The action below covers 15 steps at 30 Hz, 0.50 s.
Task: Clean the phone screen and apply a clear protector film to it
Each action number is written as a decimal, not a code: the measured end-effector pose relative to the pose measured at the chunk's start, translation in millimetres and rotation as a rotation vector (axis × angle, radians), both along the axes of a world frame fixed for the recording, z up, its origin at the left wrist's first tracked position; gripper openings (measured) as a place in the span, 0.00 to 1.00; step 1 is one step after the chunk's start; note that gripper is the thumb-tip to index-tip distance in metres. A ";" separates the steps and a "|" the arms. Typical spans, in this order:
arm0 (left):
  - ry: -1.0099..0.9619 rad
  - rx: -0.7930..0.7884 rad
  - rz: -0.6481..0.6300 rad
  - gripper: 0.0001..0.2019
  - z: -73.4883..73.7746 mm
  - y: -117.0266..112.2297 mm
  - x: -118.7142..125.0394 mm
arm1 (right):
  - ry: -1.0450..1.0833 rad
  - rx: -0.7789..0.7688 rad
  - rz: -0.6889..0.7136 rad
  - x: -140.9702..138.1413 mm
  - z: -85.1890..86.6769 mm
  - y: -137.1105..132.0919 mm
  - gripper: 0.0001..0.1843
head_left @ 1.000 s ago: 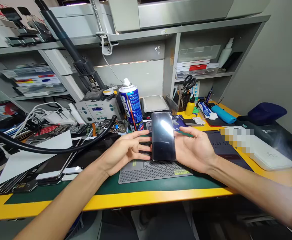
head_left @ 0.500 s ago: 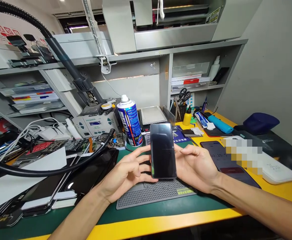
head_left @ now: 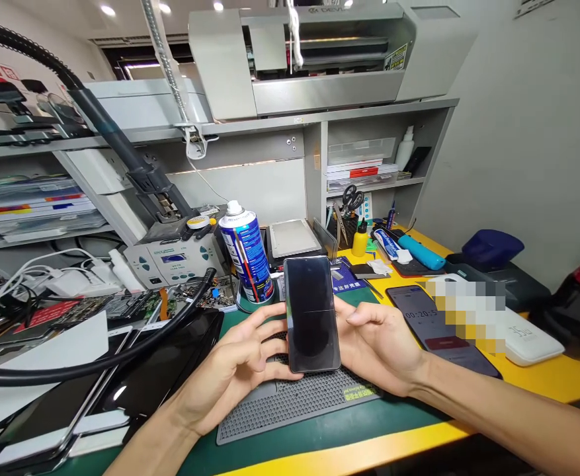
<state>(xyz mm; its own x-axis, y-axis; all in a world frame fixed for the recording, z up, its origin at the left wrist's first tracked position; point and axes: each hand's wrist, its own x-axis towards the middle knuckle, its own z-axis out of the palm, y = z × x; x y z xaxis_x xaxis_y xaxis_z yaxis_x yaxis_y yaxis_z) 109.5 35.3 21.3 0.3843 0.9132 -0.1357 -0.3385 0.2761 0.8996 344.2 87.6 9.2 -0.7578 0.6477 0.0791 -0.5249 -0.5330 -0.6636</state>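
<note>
Between my two hands a black smartphone (head_left: 312, 314) is held up, its dark, glossy screen facing me and its top tilted away. My left hand (head_left: 243, 357) grips its left edge, with the fingertips passing behind it. From the right, my right hand (head_left: 381, 334) supports the other edge; its fingers are partly hidden behind the phone and its thumb is raised off the screen. Below the phone lies a grey honeycomb-patterned pad (head_left: 290, 403) on the green mat (head_left: 329, 430).
A blue spray can (head_left: 247, 254) stands behind my left hand. On the right lie another phone showing a timer (head_left: 438, 330) and a white power bank (head_left: 528, 337). Panels and phones (head_left: 155, 357) are piled at left, crossed by a black hose (head_left: 121, 370). A yellow bottle (head_left: 360, 239) stands behind.
The view has shifted, so the shelf and bench things appear further left and lower. Both hands keep the same hold on the phone.
</note>
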 end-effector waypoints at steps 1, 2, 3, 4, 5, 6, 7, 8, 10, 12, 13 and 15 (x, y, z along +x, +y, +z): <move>0.001 -0.002 -0.001 0.38 0.4 -0.2 -0.1 | -0.001 0.003 0.002 -0.1 -0.1 0.0 0.28; 0.002 -0.003 -0.001 0.38 0.8 -0.4 -0.1 | -0.001 0.006 0.002 -0.2 -0.1 -0.1 0.28; 0.003 -0.004 0.000 0.38 1.2 -0.6 0.0 | 0.000 0.010 0.000 -0.5 0.0 -0.1 0.27; 0.003 -0.005 0.000 0.37 1.6 -0.7 0.0 | 0.000 0.013 -0.001 -0.8 0.2 -0.1 0.26; 0.002 -0.004 0.000 0.37 1.8 -0.8 0.1 | 0.002 0.016 -0.004 -1.1 0.6 -0.2 0.25; 0.001 -0.004 0.000 0.37 2.0 -0.8 0.1 | 0.002 0.019 -0.006 -1.4 1.1 -0.3 0.25; 0.000 -0.004 0.001 0.37 2.1 -0.8 0.2 | 0.003 0.020 -0.005 -1.6 1.8 -0.3 0.26; -0.002 -0.004 0.002 0.37 2.0 -0.6 0.1 | 0.002 0.020 -0.003 -1.7 2.6 -0.4 0.27; -0.009 -0.006 0.003 0.37 1.7 -0.2 -0.1 | -0.001 0.015 0.006 -1.7 4.4 -0.6 0.30; -0.019 -0.011 0.007 0.36 1.3 0.3 -0.5 | -0.008 0.003 0.011 -1.2 6.0 -0.5 0.30; -0.024 -0.015 0.008 0.36 1.1 0.5 -0.7 | -0.011 -0.005 0.010 -1.0 6.6 -0.4 0.29; -0.035 -0.023 0.007 0.36 1.0 0.9 -1.0 | -0.016 -0.023 0.007 -0.4 7.1 0.2 0.29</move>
